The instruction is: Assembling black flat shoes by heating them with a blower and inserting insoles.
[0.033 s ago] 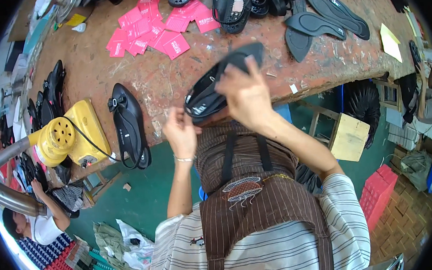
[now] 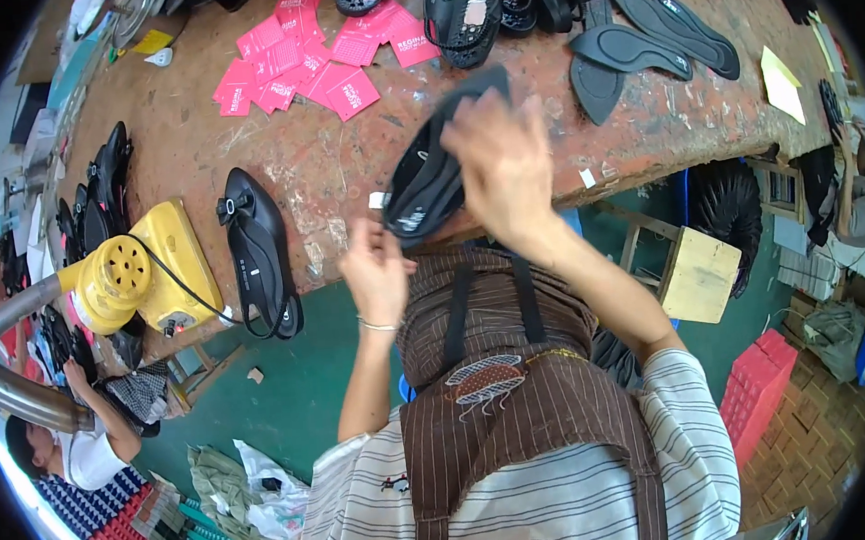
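While the workbench [image 2: 315,168], its far edge cut off by the view, looks the same as a moment ago, the black sandal [image 2: 435,164] over its near edge now slants more steeply, toe swung toward the far side. That suggests turning in the hands rather than setting down. Across the sandal's toe half lies the right hand [image 2: 505,160], fingers partly spread; blur and overlap mean I cannot tell whether they grip. At the heel, the left hand [image 2: 374,269] has its fingers curled nearly together, their hold unclear. Beside them a small white piece [image 2: 378,201] now shows more plainly, its attachment indistinct.
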`<move>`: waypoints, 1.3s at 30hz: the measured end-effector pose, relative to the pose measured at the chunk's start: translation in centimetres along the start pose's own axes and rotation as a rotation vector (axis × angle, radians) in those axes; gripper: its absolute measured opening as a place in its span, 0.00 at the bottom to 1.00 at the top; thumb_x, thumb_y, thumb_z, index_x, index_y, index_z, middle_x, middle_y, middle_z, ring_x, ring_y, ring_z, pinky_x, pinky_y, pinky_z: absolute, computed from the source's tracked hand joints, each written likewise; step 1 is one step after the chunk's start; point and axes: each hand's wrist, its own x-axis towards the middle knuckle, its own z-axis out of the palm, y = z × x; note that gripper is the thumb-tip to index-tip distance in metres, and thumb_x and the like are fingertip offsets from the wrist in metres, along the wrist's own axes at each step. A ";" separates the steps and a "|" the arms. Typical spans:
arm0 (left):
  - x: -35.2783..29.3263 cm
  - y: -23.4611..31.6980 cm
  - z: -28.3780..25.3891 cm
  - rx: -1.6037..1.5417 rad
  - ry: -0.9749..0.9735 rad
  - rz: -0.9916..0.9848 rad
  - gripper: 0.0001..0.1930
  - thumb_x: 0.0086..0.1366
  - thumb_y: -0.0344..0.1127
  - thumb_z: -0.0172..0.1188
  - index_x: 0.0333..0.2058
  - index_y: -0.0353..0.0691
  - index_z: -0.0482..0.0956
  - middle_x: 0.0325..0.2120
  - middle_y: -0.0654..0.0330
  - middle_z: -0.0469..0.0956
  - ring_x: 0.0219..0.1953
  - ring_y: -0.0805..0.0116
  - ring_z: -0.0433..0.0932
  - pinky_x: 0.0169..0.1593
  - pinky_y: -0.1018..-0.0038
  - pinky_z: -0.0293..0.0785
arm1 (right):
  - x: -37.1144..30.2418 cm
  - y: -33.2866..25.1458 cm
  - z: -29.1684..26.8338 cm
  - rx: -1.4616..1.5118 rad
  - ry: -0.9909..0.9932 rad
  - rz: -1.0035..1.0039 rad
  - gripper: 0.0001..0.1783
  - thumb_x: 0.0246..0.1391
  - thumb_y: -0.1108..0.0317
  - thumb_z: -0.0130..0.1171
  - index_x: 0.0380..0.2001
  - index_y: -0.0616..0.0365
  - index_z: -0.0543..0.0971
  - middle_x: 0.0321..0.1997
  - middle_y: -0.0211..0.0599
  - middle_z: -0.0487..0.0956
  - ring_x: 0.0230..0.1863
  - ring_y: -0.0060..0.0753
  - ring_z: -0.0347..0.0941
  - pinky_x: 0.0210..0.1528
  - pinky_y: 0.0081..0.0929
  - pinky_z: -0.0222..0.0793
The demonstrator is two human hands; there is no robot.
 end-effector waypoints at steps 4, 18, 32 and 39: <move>-3.6 2.8 2.8 0.632 -0.143 0.230 0.10 0.55 0.33 0.63 0.23 0.39 0.69 0.18 0.52 0.76 0.23 0.51 0.77 0.27 0.59 0.71 | 4.4 2.6 -0.1 -0.119 0.312 0.293 0.16 0.47 0.67 0.65 0.41 0.57 0.82 0.45 0.44 0.79 0.54 0.51 0.72 0.62 0.48 0.59; -4.4 -1.3 6.3 0.760 -0.311 0.768 0.23 0.56 0.27 0.54 0.52 0.26 0.73 0.57 0.44 0.68 0.65 0.53 0.63 0.64 0.52 0.58 | 2.0 0.2 3.3 -0.085 -0.285 0.071 0.28 0.46 0.77 0.54 0.54 0.71 0.70 0.53 0.53 0.76 0.57 0.47 0.73 0.70 0.55 0.47; -3.8 -1.3 6.2 0.768 -0.310 0.802 0.15 0.55 0.26 0.58 0.42 0.29 0.81 0.42 0.49 0.80 0.54 0.53 0.75 0.61 0.55 0.65 | -2.3 -1.2 2.6 -0.232 -0.333 0.005 0.34 0.48 0.73 0.48 0.57 0.87 0.60 0.58 0.72 0.67 0.63 0.64 0.63 0.70 0.57 0.43; -3.8 -1.0 6.1 0.716 -0.293 0.793 0.18 0.49 0.26 0.58 0.41 0.31 0.81 0.45 0.43 0.78 0.59 0.51 0.70 0.66 0.53 0.57 | 1.7 -1.0 3.6 -0.200 -0.318 0.032 0.24 0.49 0.73 0.47 0.50 0.77 0.68 0.52 0.61 0.72 0.60 0.54 0.65 0.70 0.61 0.38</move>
